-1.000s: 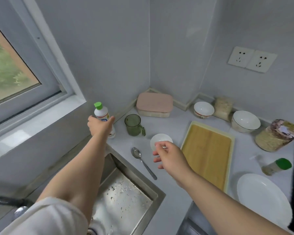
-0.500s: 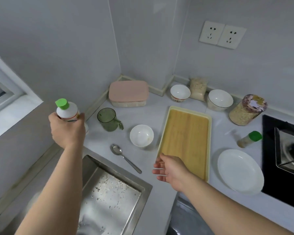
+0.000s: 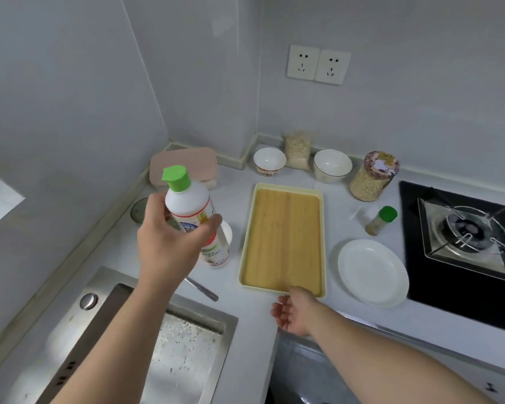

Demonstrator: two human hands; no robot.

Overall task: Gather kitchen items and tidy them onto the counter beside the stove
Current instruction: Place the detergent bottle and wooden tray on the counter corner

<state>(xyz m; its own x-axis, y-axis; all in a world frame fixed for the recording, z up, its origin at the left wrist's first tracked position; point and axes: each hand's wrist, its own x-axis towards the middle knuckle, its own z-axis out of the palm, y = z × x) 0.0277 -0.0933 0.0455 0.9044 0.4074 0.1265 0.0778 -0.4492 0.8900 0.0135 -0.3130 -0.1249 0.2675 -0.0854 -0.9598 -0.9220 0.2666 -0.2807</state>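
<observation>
Above the counter point(image 3: 245, 304), the left hand point(image 3: 169, 246) grasps a green-capped white bottle point(image 3: 190, 205) in its fingers. The right hand point(image 3: 296, 313) hangs empty, fingers relaxed, beside the wooden tray point(image 3: 286, 237).

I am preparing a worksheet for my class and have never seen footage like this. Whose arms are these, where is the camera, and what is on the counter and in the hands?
There is no machine: a person wears a wide-angle camera on the head, looking down at their own arms. The left hand grips a white bottle with a green cap above the counter. The right hand holds nothing; its fingers hang relaxed by the near edge of a wood-bottomed tray. Also on the counter: a white plate, a green-lidded shaker, a small bowl, a larger bowl, a jar of flakes and a pink-lidded box. The sink is on the left, the gas stove on the right.
</observation>
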